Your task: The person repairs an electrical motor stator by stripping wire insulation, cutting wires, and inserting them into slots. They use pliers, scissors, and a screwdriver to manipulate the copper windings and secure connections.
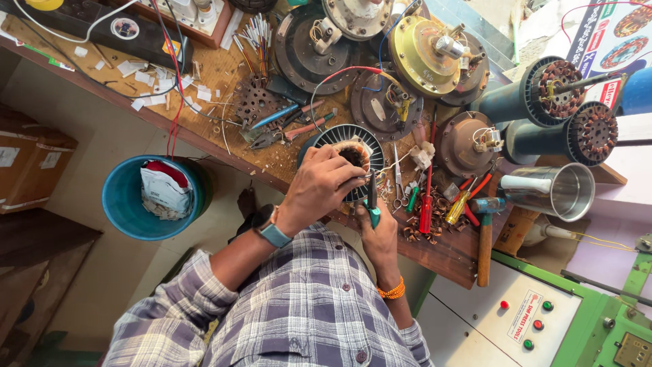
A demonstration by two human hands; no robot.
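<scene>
1. Cluttered wooden workbench (224, 75) fills the top of the view, w/ fan motor housings, wire bits and hand tools strewn on it; tiled floor below.
2. Left hand (319, 187) lies closed over the round ribbed stator (350, 146) at the bench's near edge, fingers curled onto its copper winding, so it grips or steadies the part (exact hold hidden by the knuckles).
3. Right hand (379, 234) is wrapped shut around teal-handled pliers (371, 200); the tool's long axis runs up and away from the body, tip meeting the stator's near rim just under the left fingers.
4. Key relation: stator sits directly ahead of the pliers' tip, touching or nearly so; left hand is on it, right hand just below it. Both wrists close together.
5. Just right of the right hand: red screwdriver (426, 204), yellow-handled driver (457, 207), hammer (484, 238), copper scraps.
6. Labels etc.: blue bucket (119, 204) on the floor left holds a crumpled white-and-red bag (163, 190); brown cardboard boxes (30, 163) w/ white stickers far left; colourful poster (611, 34) w/ motor pics top right; white panel sticker (523, 316) beside red and green buttons on the machine, lower right.
7. Steel cup (553, 190) lies on its side at the bench's right end.
</scene>
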